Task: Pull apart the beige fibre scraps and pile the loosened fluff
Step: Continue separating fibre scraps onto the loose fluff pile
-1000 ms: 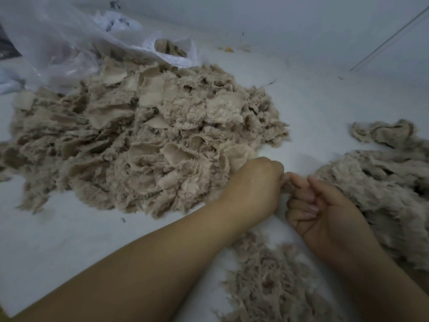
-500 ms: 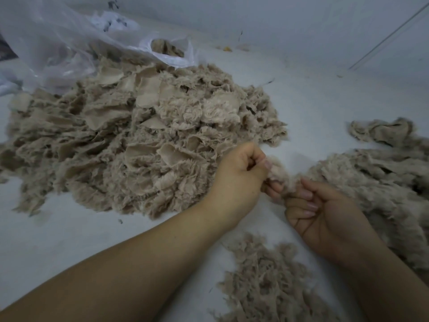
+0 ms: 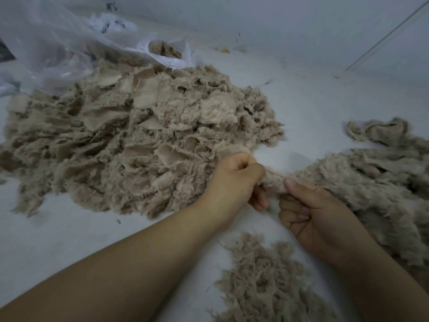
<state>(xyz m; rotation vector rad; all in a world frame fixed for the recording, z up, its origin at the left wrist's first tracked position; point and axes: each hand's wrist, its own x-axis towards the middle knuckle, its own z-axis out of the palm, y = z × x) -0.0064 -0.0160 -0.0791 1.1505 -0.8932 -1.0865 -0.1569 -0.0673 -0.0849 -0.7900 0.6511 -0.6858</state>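
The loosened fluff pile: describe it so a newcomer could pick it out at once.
Start at the big scrap heap filling the left of the white surface. Come toward the camera, past both hands, to the small heap between the forearms. It alone is wispy loose strands without flat fabric pieces.

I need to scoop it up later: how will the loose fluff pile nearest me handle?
The loose fluff pile looks wispy and stringy, so it is probably very light and floppy. Its ragged, separate strands would likely shed or drift when pushed rather than slide together.

No readable text, labels or numbers anywhere.
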